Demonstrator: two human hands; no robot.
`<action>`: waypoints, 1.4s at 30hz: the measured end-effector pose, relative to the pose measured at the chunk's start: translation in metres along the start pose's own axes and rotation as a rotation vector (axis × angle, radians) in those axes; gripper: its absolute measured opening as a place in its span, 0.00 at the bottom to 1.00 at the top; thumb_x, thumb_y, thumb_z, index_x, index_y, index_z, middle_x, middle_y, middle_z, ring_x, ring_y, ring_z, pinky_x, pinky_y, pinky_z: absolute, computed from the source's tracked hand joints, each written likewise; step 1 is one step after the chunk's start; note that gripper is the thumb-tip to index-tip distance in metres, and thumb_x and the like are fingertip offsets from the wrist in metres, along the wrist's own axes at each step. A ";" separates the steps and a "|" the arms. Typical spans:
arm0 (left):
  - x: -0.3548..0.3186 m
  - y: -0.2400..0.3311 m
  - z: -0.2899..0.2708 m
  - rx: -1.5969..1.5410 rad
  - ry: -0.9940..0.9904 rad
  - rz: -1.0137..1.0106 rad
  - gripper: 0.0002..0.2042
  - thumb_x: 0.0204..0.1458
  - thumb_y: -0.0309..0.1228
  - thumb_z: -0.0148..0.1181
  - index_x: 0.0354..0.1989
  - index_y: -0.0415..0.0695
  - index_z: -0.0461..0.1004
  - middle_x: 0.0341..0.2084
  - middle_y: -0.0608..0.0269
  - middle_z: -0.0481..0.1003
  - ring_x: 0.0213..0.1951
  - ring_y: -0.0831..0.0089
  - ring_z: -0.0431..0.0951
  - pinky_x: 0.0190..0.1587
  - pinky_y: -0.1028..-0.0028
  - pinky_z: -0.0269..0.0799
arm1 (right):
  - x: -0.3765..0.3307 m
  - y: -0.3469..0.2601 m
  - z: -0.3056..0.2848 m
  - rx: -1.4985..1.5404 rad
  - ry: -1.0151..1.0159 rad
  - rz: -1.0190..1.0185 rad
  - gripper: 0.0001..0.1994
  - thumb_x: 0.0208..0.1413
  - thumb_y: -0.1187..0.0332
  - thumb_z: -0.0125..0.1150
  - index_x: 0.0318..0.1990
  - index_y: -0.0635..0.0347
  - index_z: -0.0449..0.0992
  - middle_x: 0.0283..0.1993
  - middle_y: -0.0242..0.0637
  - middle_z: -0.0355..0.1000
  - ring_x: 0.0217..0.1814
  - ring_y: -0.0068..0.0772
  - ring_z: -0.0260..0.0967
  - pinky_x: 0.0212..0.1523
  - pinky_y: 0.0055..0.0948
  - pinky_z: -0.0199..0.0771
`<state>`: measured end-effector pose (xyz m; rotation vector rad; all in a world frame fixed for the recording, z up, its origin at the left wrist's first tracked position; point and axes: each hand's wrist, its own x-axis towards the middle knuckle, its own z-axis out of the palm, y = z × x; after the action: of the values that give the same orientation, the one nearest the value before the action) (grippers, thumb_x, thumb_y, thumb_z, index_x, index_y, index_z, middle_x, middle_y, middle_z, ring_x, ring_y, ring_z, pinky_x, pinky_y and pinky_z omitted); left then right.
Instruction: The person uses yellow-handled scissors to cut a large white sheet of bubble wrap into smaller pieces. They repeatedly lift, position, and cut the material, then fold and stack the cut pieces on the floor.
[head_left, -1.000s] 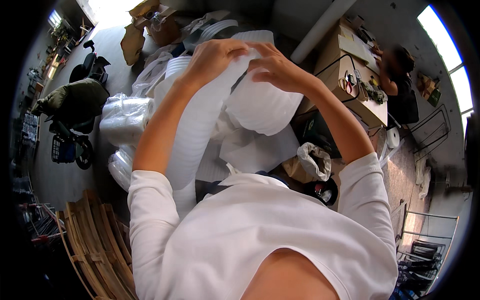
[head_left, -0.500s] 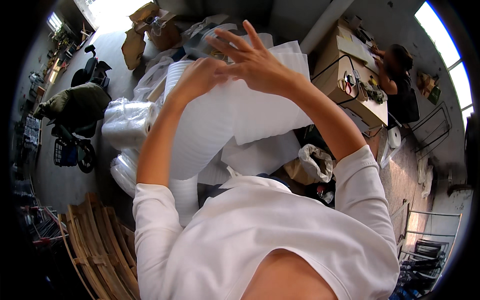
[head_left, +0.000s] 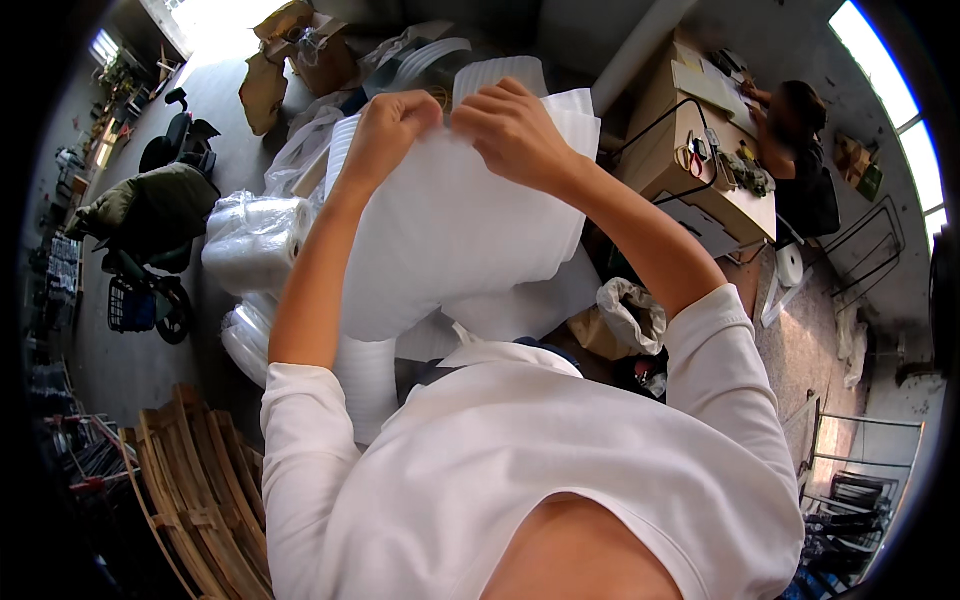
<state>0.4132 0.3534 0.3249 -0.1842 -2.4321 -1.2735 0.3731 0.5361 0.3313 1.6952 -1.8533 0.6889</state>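
Observation:
A white foam sheet (head_left: 450, 230) hangs in front of me, held up by its far edge. My left hand (head_left: 392, 135) is closed on that edge toward the left, thumb and fingers pinched together. A short way to the right, my right hand (head_left: 512, 135) is also closed on the edge, with its fingers curled. Both fingertips are slightly blurred. More layers of foam show at the sheet's right side and below it. Next to my left forearm stands a clear-wrapped roll (head_left: 252, 245) of plastic film.
Wooden pallets (head_left: 205, 480) lean at the lower left. A scooter (head_left: 150, 220) with a green jacket stands left, an opened carton (head_left: 322, 62) at the back. At right, a person sits at a desk (head_left: 740, 205) holding scissors (head_left: 690, 160). A white bag (head_left: 632, 312) lies near my right elbow.
My right hand has gone from spread fingers to closed on the foam sheet's edge and moved lower. The hands have parted, and the sheet now spreads between them in one broad face.

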 end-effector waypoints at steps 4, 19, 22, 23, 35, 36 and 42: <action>0.010 -0.082 -0.075 0.468 0.311 -0.023 0.10 0.48 0.37 0.47 0.25 0.46 0.72 0.19 0.58 0.72 0.24 0.60 0.73 0.27 0.69 0.66 | -0.070 -0.046 0.023 0.058 -0.362 -0.225 0.07 0.35 0.72 0.55 0.22 0.56 0.61 0.20 0.32 0.56 0.29 0.30 0.59 0.34 0.27 0.56; 0.013 0.006 0.023 0.475 0.020 0.520 0.05 0.45 0.31 0.54 0.28 0.43 0.71 0.25 0.64 0.73 0.27 0.63 0.74 0.30 0.75 0.69 | -0.050 0.003 -0.019 0.271 -0.342 0.293 0.07 0.40 0.74 0.59 0.31 0.62 0.72 0.49 0.46 0.57 0.52 0.43 0.53 0.52 0.31 0.56; 0.012 0.033 0.039 0.189 0.032 0.447 0.09 0.45 0.35 0.56 0.26 0.42 0.71 0.25 0.63 0.74 0.25 0.66 0.74 0.29 0.74 0.69 | -0.024 0.012 -0.021 0.368 -0.340 0.506 0.08 0.39 0.76 0.58 0.31 0.62 0.72 0.45 0.43 0.61 0.43 0.39 0.60 0.41 0.31 0.63; 0.010 0.032 0.034 0.080 0.042 0.366 0.09 0.44 0.35 0.57 0.26 0.41 0.71 0.25 0.63 0.74 0.25 0.67 0.74 0.29 0.74 0.69 | -0.023 0.013 -0.025 0.354 -0.328 0.561 0.08 0.39 0.76 0.58 0.31 0.62 0.73 0.44 0.42 0.62 0.41 0.39 0.61 0.39 0.31 0.64; -0.008 0.046 -0.010 0.525 -0.195 0.111 0.06 0.43 0.29 0.54 0.26 0.40 0.73 0.20 0.60 0.73 0.25 0.69 0.73 0.31 0.73 0.66 | 0.012 0.005 -0.028 -0.284 -0.132 -0.004 0.07 0.42 0.75 0.57 0.31 0.52 0.73 0.44 0.33 0.65 0.55 0.34 0.54 0.52 0.32 0.55; -0.006 0.048 -0.008 0.532 -0.194 0.092 0.07 0.43 0.30 0.52 0.27 0.41 0.73 0.21 0.58 0.73 0.27 0.65 0.73 0.34 0.72 0.66 | 0.017 0.006 -0.024 -0.212 -0.198 -0.019 0.07 0.42 0.75 0.57 0.31 0.52 0.73 0.43 0.33 0.65 0.54 0.34 0.56 0.52 0.33 0.55; -0.007 0.036 -0.008 0.337 -0.190 0.061 0.09 0.45 0.32 0.49 0.30 0.41 0.73 0.23 0.55 0.73 0.30 0.60 0.73 0.36 0.71 0.66 | 0.010 0.016 -0.014 0.083 -0.232 0.271 0.08 0.42 0.74 0.57 0.33 0.58 0.69 0.35 0.34 0.67 0.39 0.36 0.64 0.38 0.30 0.61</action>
<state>0.4323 0.3687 0.3538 -0.2936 -2.7346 -0.8355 0.3569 0.5393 0.3480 1.6496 -2.2748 0.7071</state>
